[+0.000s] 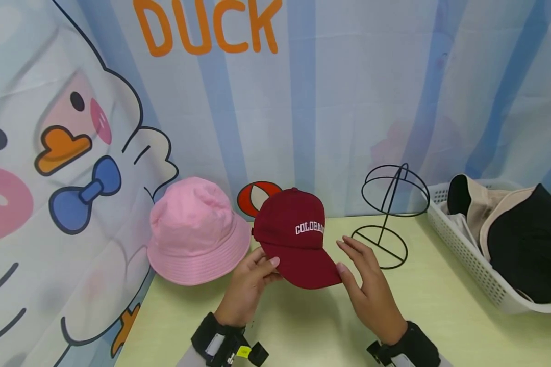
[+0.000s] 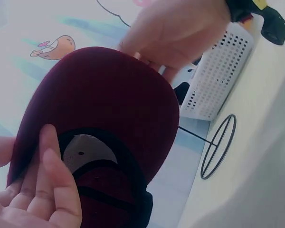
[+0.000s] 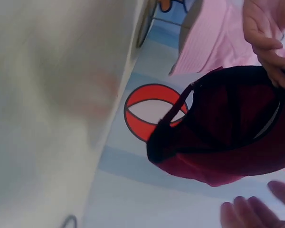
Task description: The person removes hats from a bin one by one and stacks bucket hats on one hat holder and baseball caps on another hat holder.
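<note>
We read "COLORA" in white on the front of the maroon cap point(image 1: 286, 219); the rest of the word curves out of our sight. Orange letters point(image 1: 205, 25) on the backdrop point(image 1: 330, 127) spell "DUCK", clipped at the top. The yellow tag point(image 1: 244, 351) at the left wrist is too small for us to read.

We see the cap raised above the table point(image 1: 312, 326), between both hands. The left hand point(image 1: 250, 285) pinches it by the brim's side, thumb on top; the right hand point(image 1: 372, 293) has its fingers extended, thumb at the brim's tip, and we cannot tell whether it touches.

The pink bucket hat point(image 1: 195, 224) sits near the table's left edge. Right of the cap come the black wire stand point(image 1: 380, 246) and a white basket point(image 1: 468, 262) of hats, cut off at the right. Open tabletop lies between the forearms.
</note>
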The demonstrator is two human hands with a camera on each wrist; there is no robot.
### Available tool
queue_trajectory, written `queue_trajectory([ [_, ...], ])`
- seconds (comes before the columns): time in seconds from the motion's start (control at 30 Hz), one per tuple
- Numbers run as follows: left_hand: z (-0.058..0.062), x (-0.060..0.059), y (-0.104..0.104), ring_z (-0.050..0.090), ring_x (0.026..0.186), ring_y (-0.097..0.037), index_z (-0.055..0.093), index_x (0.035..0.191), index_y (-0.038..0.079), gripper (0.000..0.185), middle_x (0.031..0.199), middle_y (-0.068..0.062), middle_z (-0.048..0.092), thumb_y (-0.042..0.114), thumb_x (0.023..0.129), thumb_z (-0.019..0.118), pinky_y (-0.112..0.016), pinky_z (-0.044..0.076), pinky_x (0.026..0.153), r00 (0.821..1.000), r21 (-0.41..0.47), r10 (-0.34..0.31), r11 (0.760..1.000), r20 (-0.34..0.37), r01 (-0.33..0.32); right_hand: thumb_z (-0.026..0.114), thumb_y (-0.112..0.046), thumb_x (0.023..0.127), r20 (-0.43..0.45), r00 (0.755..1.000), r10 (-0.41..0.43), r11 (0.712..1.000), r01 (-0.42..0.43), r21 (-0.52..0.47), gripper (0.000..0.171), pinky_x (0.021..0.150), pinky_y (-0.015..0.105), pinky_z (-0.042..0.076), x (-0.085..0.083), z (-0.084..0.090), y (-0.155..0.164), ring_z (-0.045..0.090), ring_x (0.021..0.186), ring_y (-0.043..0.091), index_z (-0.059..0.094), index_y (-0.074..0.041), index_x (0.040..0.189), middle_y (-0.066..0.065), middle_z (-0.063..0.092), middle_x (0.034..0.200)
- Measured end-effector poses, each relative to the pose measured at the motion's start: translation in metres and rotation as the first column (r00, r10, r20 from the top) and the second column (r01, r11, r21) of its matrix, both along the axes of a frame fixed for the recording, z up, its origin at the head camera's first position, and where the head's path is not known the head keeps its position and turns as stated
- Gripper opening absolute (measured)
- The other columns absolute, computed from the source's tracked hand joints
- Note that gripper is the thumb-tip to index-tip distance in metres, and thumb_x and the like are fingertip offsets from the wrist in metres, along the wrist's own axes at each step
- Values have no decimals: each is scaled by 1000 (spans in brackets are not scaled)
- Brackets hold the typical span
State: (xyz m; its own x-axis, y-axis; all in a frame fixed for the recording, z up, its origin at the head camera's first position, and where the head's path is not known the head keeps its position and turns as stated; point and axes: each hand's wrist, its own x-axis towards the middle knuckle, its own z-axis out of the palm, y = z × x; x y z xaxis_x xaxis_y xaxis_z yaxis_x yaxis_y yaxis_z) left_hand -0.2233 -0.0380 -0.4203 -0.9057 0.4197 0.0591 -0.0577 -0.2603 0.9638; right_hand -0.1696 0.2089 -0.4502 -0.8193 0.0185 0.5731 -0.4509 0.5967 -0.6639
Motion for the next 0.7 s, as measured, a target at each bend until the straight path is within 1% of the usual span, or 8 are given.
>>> queue_trajectory([
  [0.1, -1, -1, 0, 66, 92, -10, 54, 128, 7, 27, 99, 6, 69, 14, 102, 55, -31, 55, 90, 1000, 19, -2, 1000, 9, 1, 52, -19, 106, 84, 996, 19, 995, -11, -97, 46, 105, 9, 39, -3, -1, 3, 47, 137, 17, 45, -22, 151, 2, 45, 152],
  [0.2, -2, -1, 0, 65, 90, -10, 54, 125, 9, 22, 98, 5, 67, 13, 103, 52, -29, 54, 88, 1000, 51, -8, 999, 20, 7, 47, -25, 108, 167, 983, 78, 982, -47, -183, 44, 100, 11, 46, -4, 0, 5, 52, 133, 18, 44, -22, 151, 2, 48, 148],
  [0.3, -2, -2, -1, 64, 89, -9, 53, 124, 9, 21, 98, 5, 65, 12, 104, 50, -27, 54, 86, 999, 77, -22, 997, 24, 20, 45, -27, 109, 212, 972, 105, 972, -55, -228, 43, 99, 12, 47, -5, 2, 6, 54, 131, 22, 45, -17, 151, 4, 52, 144],
  [0.4, -2, -2, -1, 64, 88, -9, 53, 123, 10, 19, 97, 5, 65, 12, 104, 49, -26, 53, 85, 999, 101, -34, 994, 30, 30, 43, -29, 109, 239, 968, 83, 972, -25, -236, 43, 98, 12, 47, -5, 3, 8, 55, 131, 23, 47, -13, 150, 7, 56, 142],
  [0.47, -2, -2, -1, 63, 88, -9, 53, 123, 11, 19, 98, 5, 65, 13, 105, 49, -26, 53, 85, 999, 116, -45, 992, 30, 41, 43, -31, 109, 262, 962, 72, 970, -7, -242, 45, 97, 12, 47, -5, 4, 9, 57, 128, 20, 47, -11, 149, 9, 55, 141],
  [0.53, -1, -2, -1, 63, 88, -8, 54, 122, 12, 18, 98, 5, 64, 12, 105, 48, -25, 52, 84, 998, 132, -55, 990, 29, 51, 42, -32, 109, 287, 955, 76, 967, 0, -255, 46, 95, 14, 49, -6, 4, 11, 59, 122, 13, 47, -10, 150, 10, 55, 141],
  [0.63, -1, -1, -1, 63, 89, -8, 54, 122, 13, 18, 98, 6, 64, 11, 105, 47, -25, 52, 83, 997, 147, -69, 987, 24, 65, 41, -35, 110, 324, 939, 114, 951, -9, -310, 49, 93, 18, 53, -7, 3, 13, 62, 111, 4, 45, -8, 150, 13, 55, 143],
  [0.7, -1, -1, -1, 63, 89, -8, 55, 123, 14, 19, 99, 7, 65, 11, 105, 47, -24, 52, 83, 997, 153, -78, 985, 20, 74, 40, -36, 110, 339, 929, 150, 933, -20, -358, 51, 92, 22, 55, -8, 3, 14, 64, 107, 1, 45, -6, 150, 15, 57, 142],
])
